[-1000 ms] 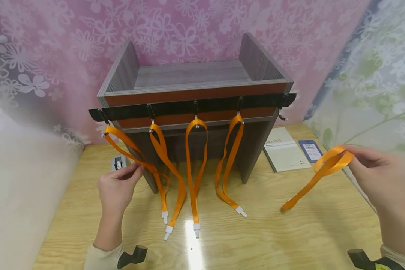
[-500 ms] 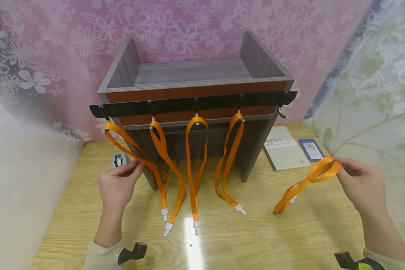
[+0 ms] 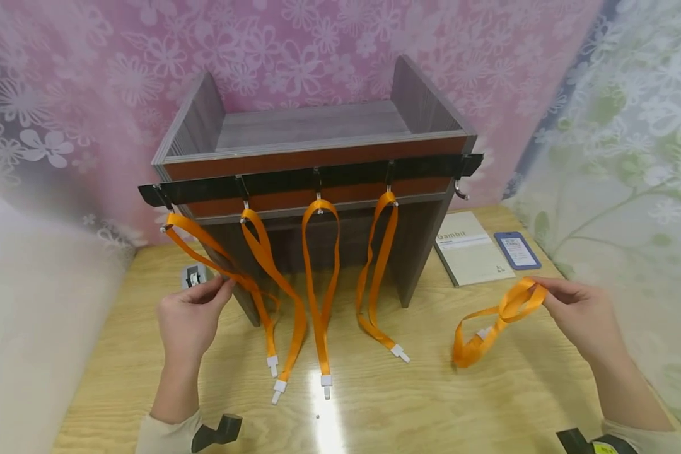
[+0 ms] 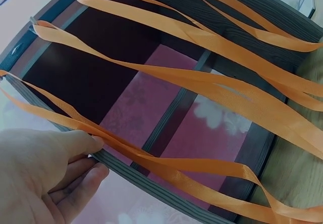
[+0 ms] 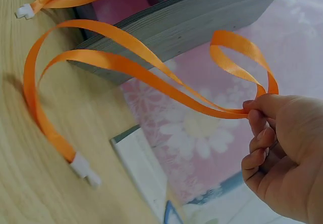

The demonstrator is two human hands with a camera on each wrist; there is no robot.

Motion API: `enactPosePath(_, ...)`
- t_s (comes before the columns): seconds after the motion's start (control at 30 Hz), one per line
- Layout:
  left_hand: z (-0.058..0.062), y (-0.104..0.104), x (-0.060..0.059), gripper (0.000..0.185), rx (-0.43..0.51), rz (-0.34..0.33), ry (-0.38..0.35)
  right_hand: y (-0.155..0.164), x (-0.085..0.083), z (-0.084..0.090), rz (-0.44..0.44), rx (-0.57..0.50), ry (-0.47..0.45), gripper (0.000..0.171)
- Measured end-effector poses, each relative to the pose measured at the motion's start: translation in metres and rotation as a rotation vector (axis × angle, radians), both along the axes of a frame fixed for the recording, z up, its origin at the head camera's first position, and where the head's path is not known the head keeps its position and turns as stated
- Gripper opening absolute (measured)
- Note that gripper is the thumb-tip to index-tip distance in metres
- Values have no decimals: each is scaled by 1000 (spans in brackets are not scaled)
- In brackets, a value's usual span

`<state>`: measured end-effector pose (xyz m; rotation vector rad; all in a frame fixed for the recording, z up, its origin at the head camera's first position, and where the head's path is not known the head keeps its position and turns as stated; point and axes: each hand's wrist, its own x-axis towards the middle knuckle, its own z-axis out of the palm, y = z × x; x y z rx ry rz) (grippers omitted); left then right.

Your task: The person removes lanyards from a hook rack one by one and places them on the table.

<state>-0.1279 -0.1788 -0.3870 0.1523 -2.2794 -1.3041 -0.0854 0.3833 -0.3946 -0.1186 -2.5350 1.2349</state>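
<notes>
the right hand (image 3: 581, 315) pinches a loose strap (image 5: 141, 73); the left hand (image 3: 190, 318) pinches a hanging strap (image 3: 253, 287), which a tug might pull off its hook (image 3: 163, 197).

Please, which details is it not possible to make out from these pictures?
Head view: most of the print on the blue-framed badge is too small to read.
Left wrist view: the lower ends of the hanging orange lanyards are cut off by the picture's edge.
Right wrist view: the pinched part of the loose orange lanyard is hidden by the right hand; the badge is cut off by the bottom edge.
</notes>
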Motion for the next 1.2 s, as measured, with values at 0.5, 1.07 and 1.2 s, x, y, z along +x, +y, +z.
enactPosePath(0.5,0,1,0,15,30,-21,93,14,-10,-29,44,33,-77,30)
enactPosePath(1.07,-6,0,-2,14,66,-51,133,26,-7,-76,66,34,-168,35)
enactPosePath(1.2,-6,0,-2,13,52,-48,136,28,-7,-82,81,59,-178,34)
